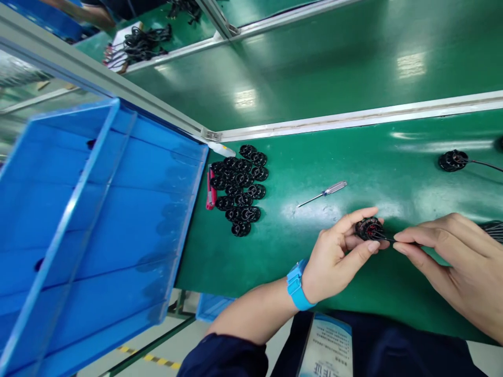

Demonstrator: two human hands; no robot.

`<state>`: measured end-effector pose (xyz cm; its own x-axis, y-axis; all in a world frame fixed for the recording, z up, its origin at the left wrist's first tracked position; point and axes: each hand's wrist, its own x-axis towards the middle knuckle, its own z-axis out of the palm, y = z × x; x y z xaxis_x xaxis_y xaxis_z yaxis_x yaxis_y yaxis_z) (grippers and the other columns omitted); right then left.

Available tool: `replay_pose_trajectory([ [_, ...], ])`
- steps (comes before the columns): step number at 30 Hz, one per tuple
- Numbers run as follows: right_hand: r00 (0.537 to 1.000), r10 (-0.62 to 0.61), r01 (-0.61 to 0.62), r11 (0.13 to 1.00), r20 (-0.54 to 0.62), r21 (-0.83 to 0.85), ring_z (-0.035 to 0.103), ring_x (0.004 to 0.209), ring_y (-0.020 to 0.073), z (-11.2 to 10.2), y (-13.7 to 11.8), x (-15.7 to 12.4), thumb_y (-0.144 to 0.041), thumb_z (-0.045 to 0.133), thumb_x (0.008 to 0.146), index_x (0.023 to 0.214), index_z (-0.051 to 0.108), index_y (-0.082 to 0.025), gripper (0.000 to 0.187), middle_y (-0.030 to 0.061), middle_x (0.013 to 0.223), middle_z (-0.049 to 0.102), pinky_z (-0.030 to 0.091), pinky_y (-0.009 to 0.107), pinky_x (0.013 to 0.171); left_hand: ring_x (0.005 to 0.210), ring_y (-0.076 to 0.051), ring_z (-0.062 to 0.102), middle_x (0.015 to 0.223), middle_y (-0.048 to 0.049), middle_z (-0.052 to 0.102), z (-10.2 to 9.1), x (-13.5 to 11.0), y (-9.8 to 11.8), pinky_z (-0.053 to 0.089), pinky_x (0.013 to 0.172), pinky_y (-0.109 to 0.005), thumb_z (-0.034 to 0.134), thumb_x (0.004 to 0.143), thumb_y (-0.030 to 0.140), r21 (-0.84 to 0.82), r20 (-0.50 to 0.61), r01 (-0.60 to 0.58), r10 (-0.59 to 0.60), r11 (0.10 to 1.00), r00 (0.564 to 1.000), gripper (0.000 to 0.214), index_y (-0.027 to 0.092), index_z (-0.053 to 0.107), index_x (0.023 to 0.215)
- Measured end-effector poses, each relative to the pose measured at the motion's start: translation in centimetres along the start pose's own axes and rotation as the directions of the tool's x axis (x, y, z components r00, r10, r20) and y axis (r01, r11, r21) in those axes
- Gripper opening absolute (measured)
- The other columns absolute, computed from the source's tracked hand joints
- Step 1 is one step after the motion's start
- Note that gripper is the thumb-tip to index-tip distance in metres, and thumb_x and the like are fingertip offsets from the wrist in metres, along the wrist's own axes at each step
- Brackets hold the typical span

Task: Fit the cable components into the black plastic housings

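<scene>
Green, glossy worktop [353, 157] carries everything, with a pale metal rail along its far edge. Against its left edge a large blue plastic crate [118, 220] stands tipped up, its open side facing the camera.

Near the front edge, right of the middle, the left hand [334, 262] wears a bright blue wristband [296, 285]. Its grip is narrow, thumb and forefinger pinched round a small round black part with red windings [368, 228], which is held just above the worktop. The right hand [459, 262] comes in from the right edge. Its grip is also narrow, with the fingertips pinched on the thin black wires [387, 239] that leave the part, so the two hands almost meet.

Close to the left edge, just beside the crate, lies a heap of black round ribbed parts [240, 188]. A red pen-shaped tool [211, 189] lies touching the heap's left side, and a white tube [222, 150] lies at the corner of the rail beyond it. Between the heap and the hands lies a small screwdriver with a clear handle [322, 193], apart from both. Near the right edge, well beyond the hands, sits another black round part with a trailing wire [452, 160]. A printed card [328, 348] hangs below the front edge.
</scene>
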<state>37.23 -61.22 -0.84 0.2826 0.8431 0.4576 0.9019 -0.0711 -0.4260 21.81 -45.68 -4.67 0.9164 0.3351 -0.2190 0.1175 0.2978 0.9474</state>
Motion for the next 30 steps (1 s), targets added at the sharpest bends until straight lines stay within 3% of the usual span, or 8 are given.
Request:
replay_pose_trajectory([
  [5, 1.0, -0.01, 0.009, 0.999, 0.029, 0.041, 0.069, 0.078, 0.0135, 0.4, -0.1, -0.6, -0.02, 0.068, 0.104, 0.112, 0.068, -0.02, 0.007, 0.0007, 0.092, 0.072, 0.052, 0.031, 0.079, 0.104, -0.026, 0.084, 0.138, -0.0127, 0.077, -0.1, -0.1, 0.1, 0.069, 0.09, -0.033, 0.072, 0.103, 0.033, 0.155, -0.04, -0.073, 0.08, 0.985, 0.996, 0.052, 0.025, 0.059, 0.153],
  [12, 1.0, -0.018, 0.017, 0.999, 0.026, 0.04, 0.07, 0.077, 0.0123, 0.8, 0.0, -0.7, -0.017, 0.07, 0.103, 0.111, 0.069, -0.02, 0.009, -0.0002, 0.091, 0.072, 0.053, 0.029, 0.079, 0.108, -0.026, 0.083, 0.134, -0.0114, 0.079, 0.1, -0.1, 0.4, 0.068, 0.097, -0.035, 0.07, 0.103, 0.027, 0.192, -0.076, -0.155, 0.172, 0.969, 0.982, 0.05, 0.023, 0.06, 0.152],
  [23, 0.999, 0.025, -0.031, 0.99, 0.044, 0.136, 0.071, 0.075, 0.0135, 0.9, 0.1, -0.9, -0.02, 0.068, 0.104, 0.112, 0.069, -0.023, 0.009, -0.0007, 0.091, 0.074, 0.056, 0.029, 0.073, 0.109, -0.025, 0.082, 0.144, -0.0095, 0.074, 0.1, -0.2, -0.1, 0.068, 0.102, -0.041, 0.066, 0.104, 0.023, 0.29, -0.086, -0.196, 0.23, 0.937, 0.969, 0.049, 0.027, 0.061, 0.153],
  [30, 0.991, 0.09, -0.112, 0.959, 0.095, 0.259, 0.071, 0.08, 0.0126, 1.2, 0.2, -0.8, -0.024, 0.065, 0.106, 0.111, 0.071, -0.023, 0.007, -0.0002, 0.093, 0.075, 0.056, 0.024, 0.072, 0.108, -0.025, 0.082, 0.143, -0.0095, 0.074, -0.1, -0.2, -0.2, 0.068, 0.1, -0.039, 0.065, 0.104, 0.021, 0.309, -0.08, -0.183, 0.217, 0.933, 0.973, 0.05, 0.027, 0.06, 0.154],
])
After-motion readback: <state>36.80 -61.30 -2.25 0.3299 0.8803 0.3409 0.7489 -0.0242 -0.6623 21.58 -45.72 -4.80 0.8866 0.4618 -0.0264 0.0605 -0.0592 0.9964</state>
